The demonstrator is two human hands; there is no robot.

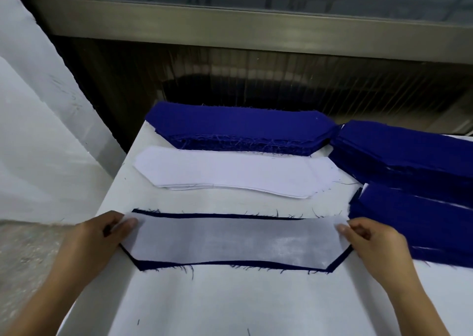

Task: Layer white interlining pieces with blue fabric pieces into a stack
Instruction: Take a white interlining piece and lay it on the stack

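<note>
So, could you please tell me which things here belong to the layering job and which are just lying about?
Job: interlining piece pinched by left hand and right hand; blue piece beneath it; interlining pile; blue pile behind.
Lying about: side blue piles (possibly stock); window frame; white sheet at left.

Even soft light, wide-angle bowing, slight blur

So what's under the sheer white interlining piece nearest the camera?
A dark blue fabric piece lies under the sheer white interlining piece; only its frayed border shows along the edges. Its middle is covered, so any further layers beneath cannot be seen.
</note>
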